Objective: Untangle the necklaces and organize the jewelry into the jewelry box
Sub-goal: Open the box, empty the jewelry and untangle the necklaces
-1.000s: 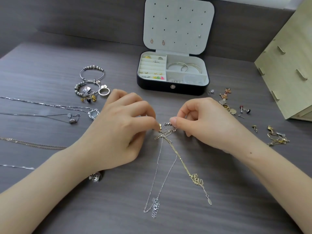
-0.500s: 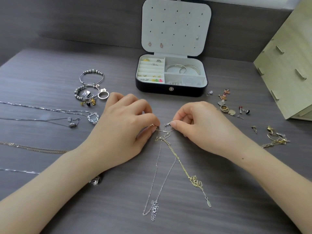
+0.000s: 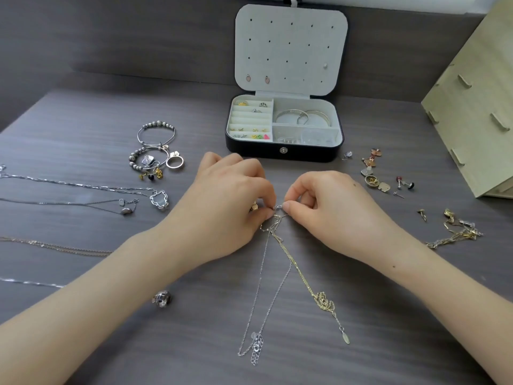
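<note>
Left hand [image 3: 222, 209] and right hand [image 3: 330, 209] each pinch the knot [image 3: 277, 218] where the silver chain [image 3: 263, 287] and gold chain [image 3: 299, 273] cross, mid-table, just in front of the open jewelry box [image 3: 283, 154]. Best approach: keep the pull light, loosen the knot sideways, then feed one clasp end back through.
</note>
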Demonstrator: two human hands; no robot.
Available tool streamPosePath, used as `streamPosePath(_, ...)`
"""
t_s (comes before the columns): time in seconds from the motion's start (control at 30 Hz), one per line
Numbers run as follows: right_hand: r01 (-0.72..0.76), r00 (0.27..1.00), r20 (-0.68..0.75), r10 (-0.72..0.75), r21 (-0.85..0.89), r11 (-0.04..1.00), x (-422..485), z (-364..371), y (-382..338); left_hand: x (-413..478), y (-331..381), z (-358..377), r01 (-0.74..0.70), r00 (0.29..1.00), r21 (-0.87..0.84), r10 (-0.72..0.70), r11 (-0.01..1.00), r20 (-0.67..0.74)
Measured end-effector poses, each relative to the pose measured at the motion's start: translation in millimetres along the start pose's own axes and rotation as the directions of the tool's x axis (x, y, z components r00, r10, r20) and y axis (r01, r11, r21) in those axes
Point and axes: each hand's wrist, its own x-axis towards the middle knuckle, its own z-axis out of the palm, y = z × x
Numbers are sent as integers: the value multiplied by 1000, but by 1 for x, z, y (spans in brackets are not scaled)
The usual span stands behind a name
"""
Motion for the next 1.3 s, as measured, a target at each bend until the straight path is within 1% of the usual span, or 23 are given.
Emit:
streamPosePath(0.1, -15, 1000, 14, 14, 51, 999, 1, -1, 1, 5, -1, 2, -36, 998, -8, 37, 999, 42)
streamPosePath(0.2, -13, 1000, 12, 12, 74, 997, 1, -1, 2, 5, -1, 4, -86, 995, 65, 83, 994, 50)
streamPosePath(0.33, -25, 1000, 11, 24, 104, 994, 2, 0, 3, 1, -2, 9, -103, 994, 131, 97, 986, 48)
streamPosePath(0.43, -35, 999, 16, 33, 130, 991, 2, -1, 3, -3, -2, 8, -90, 996, 111, 89, 990, 11)
streamPosePath(0.63, -27, 999, 22, 25, 95, 995, 2, -1, 2, -2, -4, 6, -75, 996, 64, 78, 995, -34)
streamPosePath(0.93, 49, 999, 16, -49, 16, 999, 0, 0, 1, -2, -5, 7, -71, 995, 22, 73, 997, -64)
streamPosePath(1.03, 53, 999, 7, -53, 45, 998, 0, 2, 1, -2, -7, 8, -63, 996, 2, 63, 998, -67)
streamPosePath(1.2, 38, 995, -92, -26, 133, 990, 3, 3, 3, -2, -8, 6, -57, 996, -22, 55, 998, -69)
streamPosePath(1.3, 36, 994, -104, -22, 136, 990, 4, 3, 3, -3, -8, 5, -55, 996, -32, 53, 998, -70)
